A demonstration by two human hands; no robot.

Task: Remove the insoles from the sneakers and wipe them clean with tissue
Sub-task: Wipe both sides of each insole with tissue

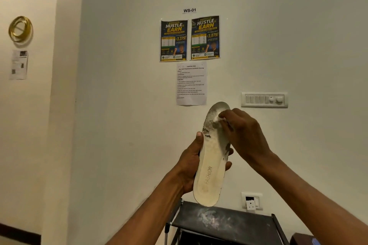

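A white insole (211,163) printed "FASHION" is held upright in front of the wall, its toe end up and smudged with grey dirt. My left hand (191,161) grips its middle from the left, thumb on the front edge and fingertips showing at the right edge. My right hand (242,131) presses a small white tissue (219,117) against the dirty toe area, fingers curled over it. Most of the tissue is hidden under the fingers. No sneakers are in view.
A black shoe rack (225,225) with a dusty top shelf stands below the insole against the wall. Posters (190,39) and a task sheet (191,83) hang on the wall, with a switch panel (264,100) and a socket (252,201) to the right.
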